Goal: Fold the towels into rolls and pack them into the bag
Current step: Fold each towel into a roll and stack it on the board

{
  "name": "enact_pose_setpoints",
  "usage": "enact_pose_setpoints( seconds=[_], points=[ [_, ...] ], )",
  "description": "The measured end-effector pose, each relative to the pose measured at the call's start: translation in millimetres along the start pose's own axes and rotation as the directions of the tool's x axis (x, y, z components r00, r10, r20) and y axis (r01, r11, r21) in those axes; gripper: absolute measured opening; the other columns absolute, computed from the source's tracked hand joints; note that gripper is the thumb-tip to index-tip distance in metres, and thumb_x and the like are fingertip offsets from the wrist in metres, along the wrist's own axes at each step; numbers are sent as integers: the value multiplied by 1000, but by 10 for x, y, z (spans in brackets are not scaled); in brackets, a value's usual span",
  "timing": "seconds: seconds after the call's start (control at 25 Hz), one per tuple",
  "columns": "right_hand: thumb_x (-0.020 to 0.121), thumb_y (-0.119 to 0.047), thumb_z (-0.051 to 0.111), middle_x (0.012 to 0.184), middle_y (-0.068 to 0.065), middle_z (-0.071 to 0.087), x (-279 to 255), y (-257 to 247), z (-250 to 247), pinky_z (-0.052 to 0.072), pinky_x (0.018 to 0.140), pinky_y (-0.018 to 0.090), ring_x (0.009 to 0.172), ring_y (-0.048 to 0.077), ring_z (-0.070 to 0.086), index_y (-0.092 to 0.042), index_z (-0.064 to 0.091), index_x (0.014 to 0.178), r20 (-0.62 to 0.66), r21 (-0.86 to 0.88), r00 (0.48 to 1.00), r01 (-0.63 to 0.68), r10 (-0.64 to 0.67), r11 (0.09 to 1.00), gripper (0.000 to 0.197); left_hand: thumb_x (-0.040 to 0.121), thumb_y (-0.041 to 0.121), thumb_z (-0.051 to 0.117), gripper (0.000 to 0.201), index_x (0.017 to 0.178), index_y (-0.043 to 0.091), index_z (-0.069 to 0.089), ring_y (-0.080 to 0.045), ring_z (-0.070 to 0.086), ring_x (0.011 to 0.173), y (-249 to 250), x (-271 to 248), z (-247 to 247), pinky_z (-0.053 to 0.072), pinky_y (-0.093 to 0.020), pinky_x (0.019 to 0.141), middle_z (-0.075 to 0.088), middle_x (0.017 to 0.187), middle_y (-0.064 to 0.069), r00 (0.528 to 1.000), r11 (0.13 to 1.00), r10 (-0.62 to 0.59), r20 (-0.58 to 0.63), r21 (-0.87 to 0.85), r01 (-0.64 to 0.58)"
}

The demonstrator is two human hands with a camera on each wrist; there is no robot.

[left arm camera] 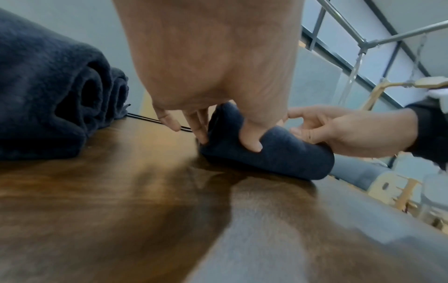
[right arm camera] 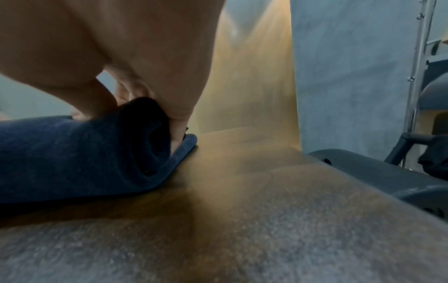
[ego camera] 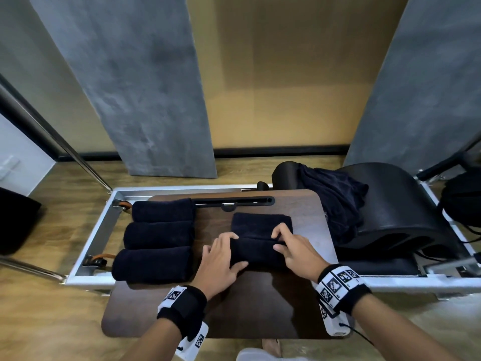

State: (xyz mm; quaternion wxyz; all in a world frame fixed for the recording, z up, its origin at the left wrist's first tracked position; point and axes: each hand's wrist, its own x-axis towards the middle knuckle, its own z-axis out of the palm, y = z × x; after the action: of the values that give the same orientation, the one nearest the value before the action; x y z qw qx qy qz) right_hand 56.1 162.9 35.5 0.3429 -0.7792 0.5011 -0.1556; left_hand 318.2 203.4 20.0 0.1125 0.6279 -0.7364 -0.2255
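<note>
A dark navy towel (ego camera: 260, 238) lies half rolled on the brown table (ego camera: 260, 308), its rolled part nearest me and a flat part beyond. My left hand (ego camera: 221, 259) grips the roll's left end (left arm camera: 266, 153), thumb on the near side, fingers curled over the top. My right hand (ego camera: 291, 248) grips the right end (right arm camera: 145, 134), fingers curled over the roll's far edge. Three finished navy rolls (ego camera: 158, 238) lie side by side on the table's left edge, also seen at the left in the left wrist view (left arm camera: 60, 99).
More dark towels (ego camera: 335, 201) are draped over a black curved barrel (ego camera: 398, 209) to the right. A black bag (ego camera: 463, 201) sits at the far right edge. A metal-framed bed (ego camera: 104, 222) stands under the table. A black slot (ego camera: 234, 200) runs along the table's far edge.
</note>
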Motion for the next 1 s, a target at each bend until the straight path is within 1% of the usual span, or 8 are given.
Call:
enact_pose_setpoints(
  seconds=[0.12,0.2,0.28,0.4,0.56,0.68,0.8,1.0],
  points=[
    [102,-37,62,100,-12,60,19,89,2,50,79,27,87,3,59,-34,54,105,-93,86,995,56,-48,995,9,102,45,61,42,138,31,44,-12,41,131,30,95,-30,38,-42,105,39,136,11,998,998,-55,-18,-40,54],
    [89,-57,73,122,-20,47,11,155,-20,43,90,12,108,-5,52,-36,60,120,-61,55,998,31,-28,998,40,106,44,55,37,138,28,47,-13,39,131,53,160,-38,38,-45,108,40,135,9,995,994,-97,-22,-58,95],
    [81,-56,81,132,-20,39,24,218,-52,42,100,15,119,-3,46,-37,55,141,-1,-18,1000,11,-12,1000,68,108,44,50,34,137,27,49,-13,38,132,51,242,-35,36,-48,112,42,132,10,987,981,-161,-22,-116,157],
    [85,-40,84,136,-15,50,69,276,-124,46,109,30,124,5,52,-38,46,153,19,50,999,-48,47,998,79,108,50,47,34,138,35,47,-11,42,133,4,380,-15,35,-48,113,47,133,14,973,947,-229,-21,-235,218],
    [83,-40,87,120,-10,68,171,319,-201,53,95,26,109,3,65,-37,58,128,-52,413,980,-153,191,898,53,98,68,53,45,130,37,52,-12,56,124,-50,593,30,46,-44,110,61,129,9,932,808,-354,-75,-527,264],
    [85,-43,84,105,-2,74,314,368,-145,60,90,46,100,14,71,-25,73,107,-175,505,927,-204,331,839,31,82,91,43,76,128,34,57,-15,57,121,7,758,46,46,-41,111,55,125,6,885,727,-462,-53,-594,344],
    [85,-50,81,101,6,73,449,368,-84,59,89,53,95,22,71,-13,76,99,-268,557,832,-277,485,783,40,77,98,31,100,139,25,62,-17,46,135,92,867,72,34,-40,121,46,134,4,864,702,-503,20,-574,422],
    [86,-70,68,73,-1,70,526,294,-55,57,77,46,74,17,66,-14,67,74,-318,424,782,-388,536,818,56,78,91,50,103,147,15,55,-25,46,141,202,949,49,40,-50,120,47,146,-3,831,651,-553,67,-587,481]
  ],
)
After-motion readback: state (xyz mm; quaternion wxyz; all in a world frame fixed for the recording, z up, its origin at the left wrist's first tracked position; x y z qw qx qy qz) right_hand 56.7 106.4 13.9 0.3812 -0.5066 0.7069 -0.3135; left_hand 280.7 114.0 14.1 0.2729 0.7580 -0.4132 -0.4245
